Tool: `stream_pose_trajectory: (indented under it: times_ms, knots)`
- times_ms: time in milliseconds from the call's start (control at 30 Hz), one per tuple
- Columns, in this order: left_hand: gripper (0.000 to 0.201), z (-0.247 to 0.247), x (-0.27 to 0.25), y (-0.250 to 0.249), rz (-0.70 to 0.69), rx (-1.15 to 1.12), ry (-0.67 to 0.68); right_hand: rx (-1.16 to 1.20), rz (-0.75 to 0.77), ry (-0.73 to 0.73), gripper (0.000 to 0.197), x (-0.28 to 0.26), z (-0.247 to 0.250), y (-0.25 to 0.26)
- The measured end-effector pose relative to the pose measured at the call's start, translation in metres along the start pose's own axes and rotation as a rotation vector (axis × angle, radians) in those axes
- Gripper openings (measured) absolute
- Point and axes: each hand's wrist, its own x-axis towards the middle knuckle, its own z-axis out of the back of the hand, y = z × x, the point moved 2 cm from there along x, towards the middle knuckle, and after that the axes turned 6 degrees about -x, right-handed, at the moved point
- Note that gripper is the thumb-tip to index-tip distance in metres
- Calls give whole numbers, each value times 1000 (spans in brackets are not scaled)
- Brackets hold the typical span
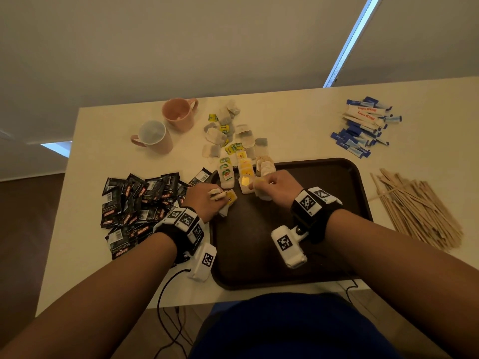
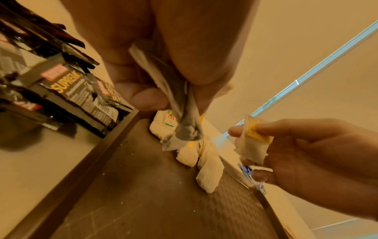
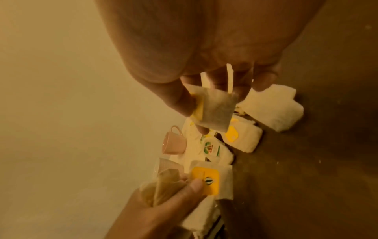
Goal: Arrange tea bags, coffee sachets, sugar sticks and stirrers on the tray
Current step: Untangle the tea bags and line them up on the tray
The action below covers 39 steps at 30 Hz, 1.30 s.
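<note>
Both hands work over the far left part of the dark tray, which lies on the pale desk. The left hand has its grip closed on a small bunch of tea bags, the thumb pressing one with a yellow tag. The right hand pinches a single tea bag between thumb and fingertips, just above the tray. Short rows of tea bags already lie on the tray at its far left edge, touching one another. More loose tea bags sit on the desk beyond the tray, near two pink mugs. Black coffee sachets are heaped left of the tray, blue sugar sticks lie at far right, and wooden stirrers lie right of the tray.
</note>
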Motion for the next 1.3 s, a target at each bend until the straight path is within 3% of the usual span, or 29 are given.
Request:
stream_pose_trajectory:
  times_ms: [200, 267, 633, 867, 1067, 1300]
  knots:
    - [19, 4, 3, 0, -4, -7, -15, -353, 133, 15, 18, -1, 7, 19]
    - [19, 5, 3, -1, 2, -8, -12, -466, 154, 21, 23, 2, 6, 26]
    - [19, 13, 6, 2, -21, -33, -35, -904, 106, 167, 24, 34, -14, 47]
    - [15, 14, 9, 5, 14, -62, -34, -1085, 151, 61, 21, 47, -12, 45]
    - [12, 14, 11, 7, 26, -78, -17, -1107, 187, -8, 18, 58, -9, 42]
    - [18, 18, 12, 1, 10, -65, 3, -1124, 182, -29, 36, 63, -8, 36]
